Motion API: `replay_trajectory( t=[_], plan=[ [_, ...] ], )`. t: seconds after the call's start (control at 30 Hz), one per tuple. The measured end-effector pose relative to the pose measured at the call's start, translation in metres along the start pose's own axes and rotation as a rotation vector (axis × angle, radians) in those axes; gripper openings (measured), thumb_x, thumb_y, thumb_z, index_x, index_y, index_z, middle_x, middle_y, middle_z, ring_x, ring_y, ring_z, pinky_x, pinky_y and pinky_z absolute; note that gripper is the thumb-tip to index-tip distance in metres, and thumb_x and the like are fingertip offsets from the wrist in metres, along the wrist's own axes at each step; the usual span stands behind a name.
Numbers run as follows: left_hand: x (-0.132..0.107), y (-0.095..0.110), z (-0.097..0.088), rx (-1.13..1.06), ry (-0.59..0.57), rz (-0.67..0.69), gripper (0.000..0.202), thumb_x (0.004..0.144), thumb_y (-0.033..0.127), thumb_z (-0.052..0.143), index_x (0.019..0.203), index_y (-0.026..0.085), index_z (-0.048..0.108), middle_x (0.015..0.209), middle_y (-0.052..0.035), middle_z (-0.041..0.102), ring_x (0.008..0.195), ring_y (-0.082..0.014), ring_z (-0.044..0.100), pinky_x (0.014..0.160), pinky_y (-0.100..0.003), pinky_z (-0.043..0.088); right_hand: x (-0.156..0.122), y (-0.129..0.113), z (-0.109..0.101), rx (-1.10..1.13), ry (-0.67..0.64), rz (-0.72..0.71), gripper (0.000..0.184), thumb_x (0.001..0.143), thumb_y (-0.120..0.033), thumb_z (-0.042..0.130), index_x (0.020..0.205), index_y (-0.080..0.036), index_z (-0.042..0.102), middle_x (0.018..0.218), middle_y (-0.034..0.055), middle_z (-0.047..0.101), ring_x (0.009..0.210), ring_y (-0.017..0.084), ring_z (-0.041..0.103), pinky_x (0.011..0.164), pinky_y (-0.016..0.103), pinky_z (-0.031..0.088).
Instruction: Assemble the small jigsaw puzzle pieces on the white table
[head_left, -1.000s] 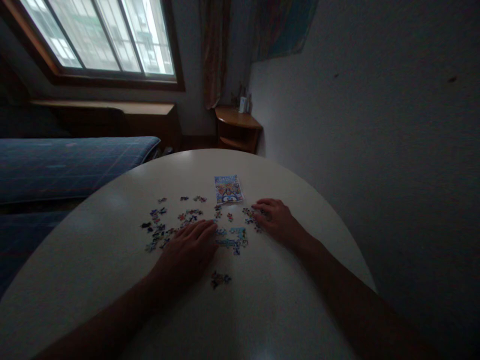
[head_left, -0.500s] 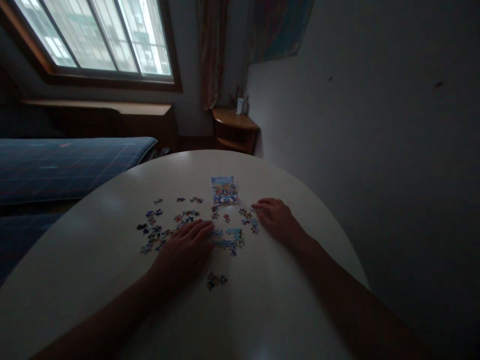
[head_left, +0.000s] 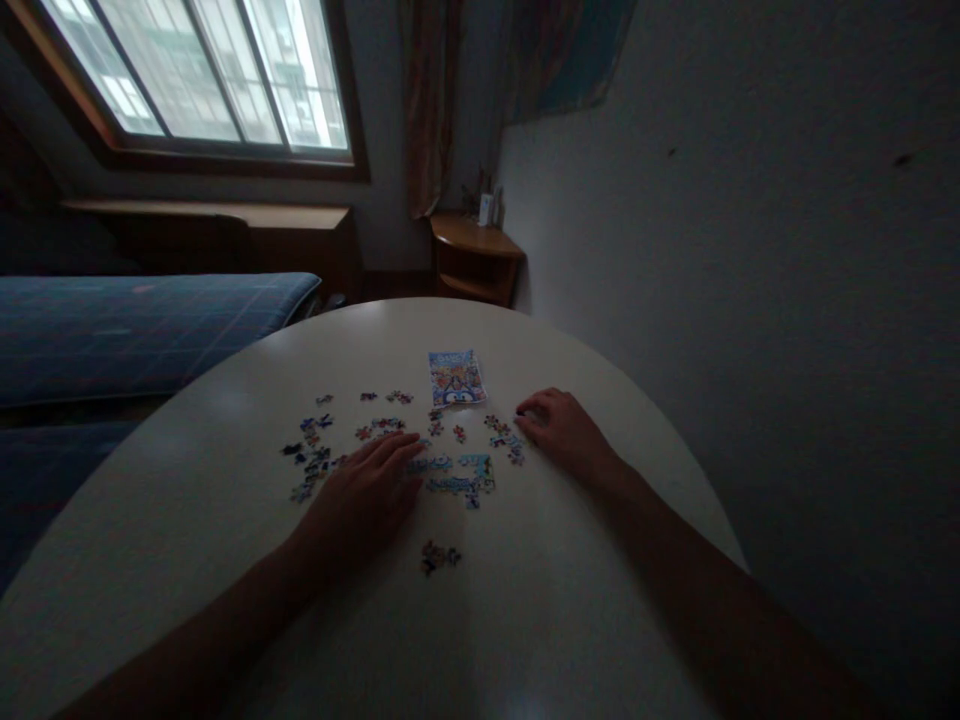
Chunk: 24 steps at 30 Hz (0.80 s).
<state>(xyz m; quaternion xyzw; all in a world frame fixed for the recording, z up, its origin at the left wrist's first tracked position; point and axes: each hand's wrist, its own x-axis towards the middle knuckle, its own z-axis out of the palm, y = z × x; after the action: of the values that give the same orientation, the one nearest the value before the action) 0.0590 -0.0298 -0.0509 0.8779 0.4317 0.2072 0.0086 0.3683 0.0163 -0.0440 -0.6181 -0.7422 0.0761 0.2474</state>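
Dim daylight from a wide window (head_left: 202, 70) falls across a bedroom where a round white table (head_left: 187, 480) stands beside a bed with a blue checked cover (head_left: 135, 330). A wooden corner shelf (head_left: 472, 255) sits below a curtain (head_left: 431, 100) against the grey wall.

On the table, the left hand (head_left: 360, 500) lies flat and open, its fingertips at the edge of a partly joined puzzle section (head_left: 459, 476). The right hand (head_left: 564, 430) rests with fingers curled beside loose puzzle pieces (head_left: 504, 437); whether it pinches one cannot be told. More scattered pieces (head_left: 315, 455) lie to the left, a small cluster (head_left: 440, 557) lies nearer the person, and a printed reference picture (head_left: 456, 377) lies beyond.
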Motion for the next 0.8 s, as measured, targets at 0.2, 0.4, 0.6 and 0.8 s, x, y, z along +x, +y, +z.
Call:
replay_trajectory(
  t=[0.2, 0.4, 0.6, 0.8],
  plan=[
    [-0.001, -0.006, -0.013, -0.061, -0.065, 0.070, 0.031, 0.097, 0.033, 0.047, 0.123, 0.021, 0.058, 0.131, -0.0094, 0.061, 0.119, -0.0270, 0.058, 0.105, -0.052, 0.047, 0.000, 0.000, 0.001, 0.045, 0.013, 0.051, 0.015, 0.079, -0.029, 0.072, 0.090, -0.019, 0.070, 0.098, 0.0088, 0.069, 0.094, 0.024, 0.060, 0.087, 0.038, 0.046],
    [-0.002, 0.003, -0.018, -0.106, -0.133, 0.230, 0.028, 0.097, 0.023, 0.047, 0.123, 0.023, 0.057, 0.128, -0.0074, 0.061, 0.115, -0.0240, 0.058, 0.094, -0.044, 0.055, -0.004, -0.007, -0.002, 0.094, 0.016, 0.079, 0.015, 0.079, -0.029, 0.072, 0.089, -0.019, 0.069, 0.090, 0.0071, 0.068, 0.088, 0.023, 0.061, 0.080, 0.036, 0.047],
    [0.000, -0.012, -0.022, -0.072, -0.061, 0.157, 0.024, 0.097, 0.026, 0.049, 0.117, 0.021, 0.061, 0.122, -0.0075, 0.064, 0.112, -0.0244, 0.059, 0.098, -0.047, 0.052, -0.007, -0.007, -0.003, 0.177, 0.014, 0.090, 0.013, 0.081, -0.030, 0.070, 0.088, -0.019, 0.068, 0.086, 0.0057, 0.070, 0.076, 0.019, 0.064, 0.071, 0.032, 0.049],
    [0.001, -0.014, -0.019, -0.098, -0.050, 0.156, 0.028, 0.097, 0.026, 0.048, 0.122, 0.023, 0.061, 0.123, -0.0074, 0.065, 0.112, -0.0239, 0.060, 0.098, -0.047, 0.053, -0.009, -0.005, -0.002, 0.205, 0.073, 0.077, 0.018, 0.085, -0.025, 0.065, 0.101, -0.024, 0.071, 0.092, 0.0050, 0.072, 0.083, 0.019, 0.066, 0.082, 0.036, 0.050]
  ],
)
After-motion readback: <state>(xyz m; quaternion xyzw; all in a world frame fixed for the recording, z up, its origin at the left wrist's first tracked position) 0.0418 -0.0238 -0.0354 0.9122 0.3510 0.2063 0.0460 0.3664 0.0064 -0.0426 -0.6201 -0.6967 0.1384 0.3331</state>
